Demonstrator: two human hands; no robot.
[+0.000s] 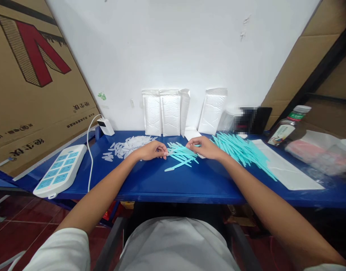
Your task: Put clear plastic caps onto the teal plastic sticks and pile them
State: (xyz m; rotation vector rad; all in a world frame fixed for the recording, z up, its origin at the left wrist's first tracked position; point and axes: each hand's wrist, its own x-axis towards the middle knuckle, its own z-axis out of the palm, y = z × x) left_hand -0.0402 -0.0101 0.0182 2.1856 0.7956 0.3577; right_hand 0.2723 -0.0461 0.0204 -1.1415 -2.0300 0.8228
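In the head view, a small loose pile of slim teal eyebrow razors [180, 153] lies at the middle of the blue table [173, 184]. My left hand [153, 151] is at the pile's left side, thumb and fingertips pinched together; what they grip, perhaps a small clear piece, is too small to make out. Across the pile, my right hand [205, 147] pinches a teal eyebrow razor [197, 145] between thumb and fingers. Beyond my left wrist is a heap of small translucent plastic caps [127, 146]. Right of my right hand spreads a larger heap of teal razors [237, 148].
White padded envelopes [170, 114] lean on the wall, another [214, 111] to their right. A power strip [62, 169] and white cable [90, 162] lie left. A white sheet [288, 169], a dark bottle [288, 126] and plastic bags [322, 154] are right. A large carton [34, 94] stands left.
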